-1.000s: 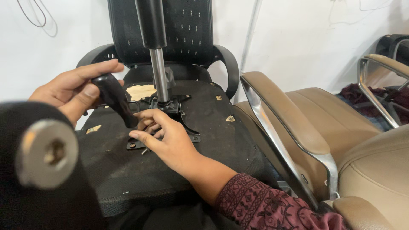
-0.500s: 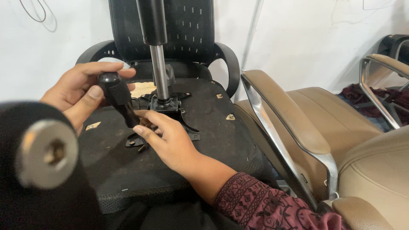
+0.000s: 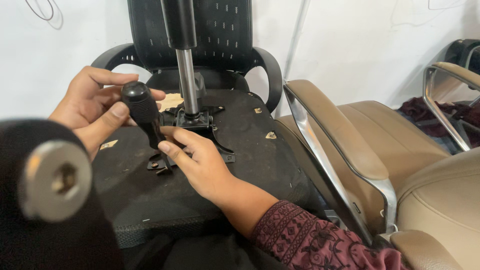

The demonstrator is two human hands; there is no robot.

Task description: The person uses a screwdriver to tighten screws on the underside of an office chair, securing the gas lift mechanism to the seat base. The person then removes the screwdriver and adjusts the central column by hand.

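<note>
Screwdriver handle stands nearly upright, tipped slightly away from the chrome gas-lift column, its long axis running down to the black mounting plate on the upturned seat underside. My left hand clenches the handle's rounded top, thumb pressed along its side. My right hand lies lower, nearer the plate, its fingertips pinching the shaft just above the tip, beside a loose screw by the plate's corner. Tan chair sits right of the column
</note>
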